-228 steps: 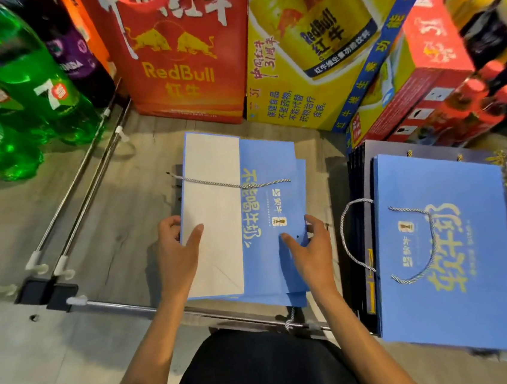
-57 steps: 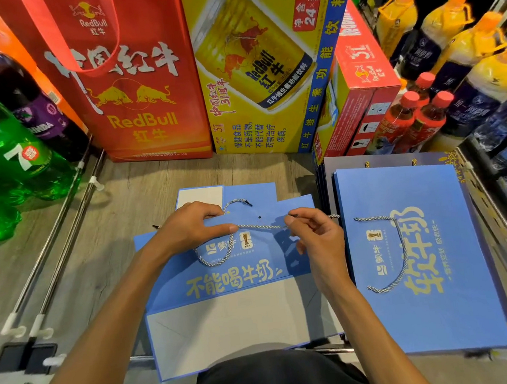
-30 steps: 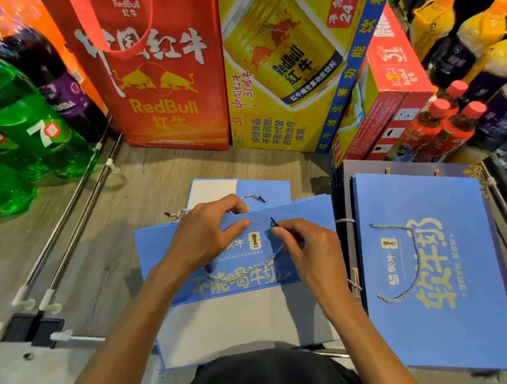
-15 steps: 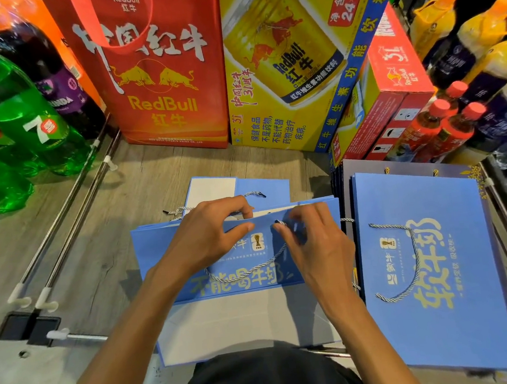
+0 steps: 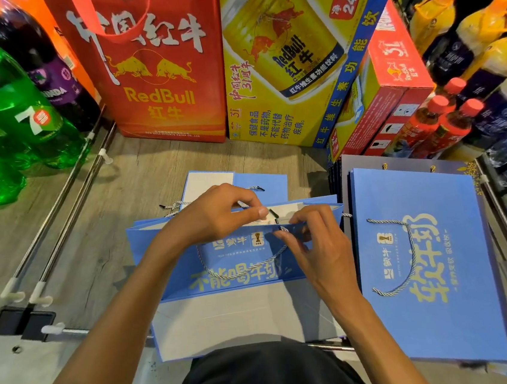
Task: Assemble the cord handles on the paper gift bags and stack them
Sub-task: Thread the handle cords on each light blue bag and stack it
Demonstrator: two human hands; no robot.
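Lower centre, the gift bag (image 5: 172, 263) lies flat on the counter (image 5: 94, 239). Both hands pinch its cord (image 5: 245, 271) at the upper rim, left hand (image 5: 214, 217) and right hand (image 5: 320, 247) nearly touching. Finished bags (image 5: 431, 314) are stacked at right, with Red Bull boxes (image 5: 288, 63) behind.

Blue gift bag (image 5: 172, 263): lying flat, mouth slightly open, twisted cord handle (image 5: 254, 267) looped across front. Finished stack (image 5: 432, 329): flat, just right.

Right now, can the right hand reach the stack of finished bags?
Probably yes: the stack lies just beside the right hand, its top uncovered and nothing between. But the hand's fingers are busy pinching the cord.
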